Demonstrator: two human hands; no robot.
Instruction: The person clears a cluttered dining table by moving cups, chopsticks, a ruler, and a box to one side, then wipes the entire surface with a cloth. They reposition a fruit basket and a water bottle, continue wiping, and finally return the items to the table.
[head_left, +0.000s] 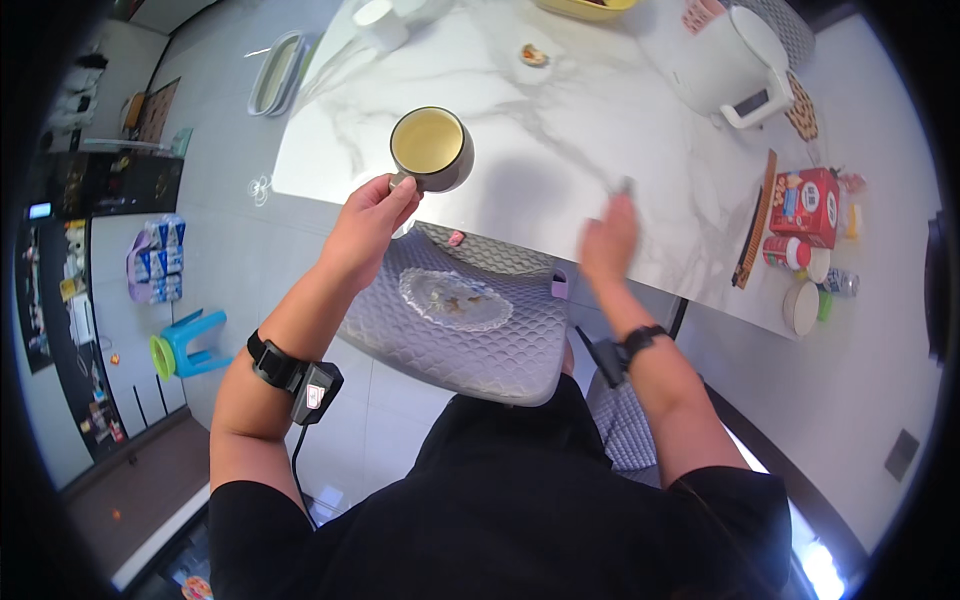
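Observation:
My left hand (373, 225) grips the handle of a dark mug (450, 174) near the front edge of a white marble-patterned table (480, 90). The mug is tilted towards me, and its pale yellowish inside shows; whether it holds liquid is unclear. Over the table's front part, to the right of the mug, my right hand (611, 236) is blurred by motion. A small greyish patch shows at its fingertips, too blurred to name.
Before me stands a grey quilted chair (517, 356). A white electric kettle (731, 64) occupies the back right, with a red box (806, 206) and a red-capped bottle (787, 253) nearer. A white cup (381, 26) stands back left; a blue stool (191, 345) is on the floor.

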